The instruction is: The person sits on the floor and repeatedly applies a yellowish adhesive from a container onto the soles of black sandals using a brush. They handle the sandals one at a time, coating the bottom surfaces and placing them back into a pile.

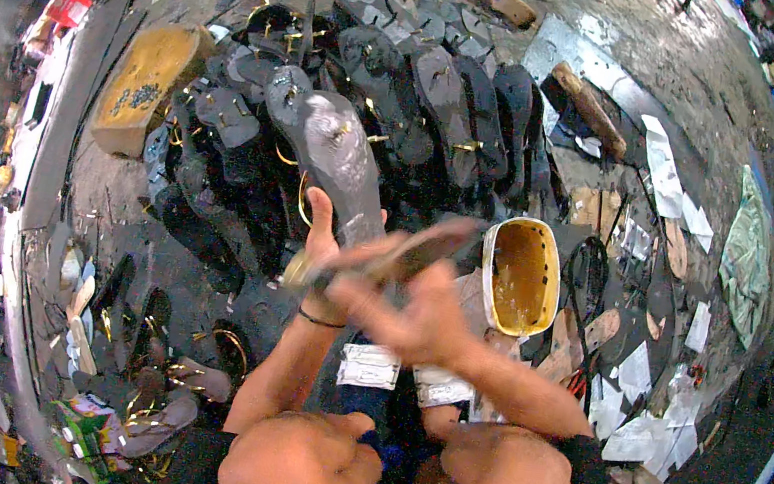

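My left hand [320, 237] is closed round the heel end of a grey sandal [344, 159] with a thin gold strap, its thumb along one side. Its toe end points away from me over a crowd of dark sandals. Close against it, my right hand [420, 323] is blurred by motion. Across both hands runs a long flat brownish thing [426, 253], too smeared to name, which my right hand seems to grip. Just right of it stands a whitish-rimmed tub [552, 299] with yellowish-brown stuff coating its inside.
Dark sandals [441, 94] stand packed together ahead. A worn yellow-brown block [142, 92] lies at left and a wooden piece [590, 112] at far right. Paper scraps [635, 368] and a green cloth [745, 258] litter the right side. More sandals [161, 424] lie at lower left.
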`<state>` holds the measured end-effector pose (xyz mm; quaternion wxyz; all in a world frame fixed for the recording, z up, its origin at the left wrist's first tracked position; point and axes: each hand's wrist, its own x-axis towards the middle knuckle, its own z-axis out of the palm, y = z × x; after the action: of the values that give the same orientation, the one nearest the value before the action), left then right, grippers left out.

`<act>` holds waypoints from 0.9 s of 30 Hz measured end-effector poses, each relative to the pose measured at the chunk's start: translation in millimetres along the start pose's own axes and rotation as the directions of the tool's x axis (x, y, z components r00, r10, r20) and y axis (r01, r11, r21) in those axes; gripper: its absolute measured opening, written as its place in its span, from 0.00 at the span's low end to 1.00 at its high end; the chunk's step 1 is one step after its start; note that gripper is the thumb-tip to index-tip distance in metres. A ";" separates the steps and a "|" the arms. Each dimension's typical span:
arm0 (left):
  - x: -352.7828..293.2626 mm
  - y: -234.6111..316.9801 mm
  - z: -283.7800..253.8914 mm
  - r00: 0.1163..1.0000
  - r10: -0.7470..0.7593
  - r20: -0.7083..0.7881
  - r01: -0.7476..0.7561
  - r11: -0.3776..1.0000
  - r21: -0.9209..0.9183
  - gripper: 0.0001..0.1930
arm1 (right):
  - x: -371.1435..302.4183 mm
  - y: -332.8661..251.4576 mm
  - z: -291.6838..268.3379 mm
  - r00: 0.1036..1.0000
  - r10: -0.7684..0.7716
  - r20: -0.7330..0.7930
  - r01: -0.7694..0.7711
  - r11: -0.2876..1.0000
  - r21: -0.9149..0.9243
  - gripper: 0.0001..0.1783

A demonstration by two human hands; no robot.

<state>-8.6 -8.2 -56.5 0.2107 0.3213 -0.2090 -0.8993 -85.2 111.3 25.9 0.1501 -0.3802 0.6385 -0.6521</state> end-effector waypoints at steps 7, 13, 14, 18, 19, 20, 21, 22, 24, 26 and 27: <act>0.0 21.7 21.5 0.988 0.140 0.058 -0.138 0.990 -0.039 0.37 | -12.8 22.3 -18.5 0.996 0.092 0.022 -0.087 0.985 -0.149 0.13; -17.2 47.1 24.1 0.956 0.290 -0.040 -0.290 0.957 -0.009 0.37 | 9.5 23.9 -32.8 0.953 0.250 -0.171 -0.259 0.965 -0.034 0.11; -9.4 32.3 22.2 0.959 0.281 -0.042 -0.279 0.959 0.041 0.37 | 9.0 12.3 -37.7 0.945 0.266 -0.192 -0.264 0.964 0.037 0.11; -23.4 29.1 38.5 0.927 0.363 -0.090 -0.348 0.925 0.150 0.38 | 6.3 66.1 -34.8 0.996 0.085 -0.037 -0.093 0.897 -0.432 0.10; -25.5 30.7 51.8 0.894 0.436 -0.101 -0.432 0.900 0.062 0.37 | 8.8 79.0 -49.7 0.973 0.175 -0.151 -0.213 0.934 -0.288 0.11; -25.6 35.3 50.6 0.897 0.435 -0.077 -0.424 0.897 0.127 0.36 | 11.9 85.2 -53.9 0.931 0.283 -0.230 -0.312 0.945 -0.103 0.11; -22.8 33.4 45.2 0.906 0.419 -0.061 -0.403 0.897 0.184 0.35 | 12.3 78.6 -56.0 0.901 0.333 -0.278 -0.362 0.931 -0.058 0.13; -17.1 26.8 34.4 0.918 0.393 -0.050 -0.371 0.897 0.240 0.35 | 4.4 65.5 -46.0 0.925 0.322 -0.202 -0.336 0.941 -0.037 0.12; 12.1 5.7 -17.0 0.990 0.140 0.018 -0.141 0.975 0.174 0.31 | -8.0 15.9 -2.4 0.968 0.250 -0.027 -0.249 0.968 0.044 0.12; 12.8 -11.3 -2.4 0.968 0.144 -0.207 -0.107 0.978 0.182 0.40 | -12.6 -26.4 -0.7 0.957 0.066 0.281 -0.107 0.985 0.132 0.12; 0.9 -1.8 8.8 0.974 0.106 -0.203 -0.073 0.984 0.161 0.40 | -7.8 -8.5 -6.7 0.975 -0.055 0.217 0.050 0.998 0.030 0.11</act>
<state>-15.6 -5.1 -51.7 0.2468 0.4201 -0.2681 -0.8311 -82.2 122.6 32.3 0.2065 -0.4643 0.5999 -0.6181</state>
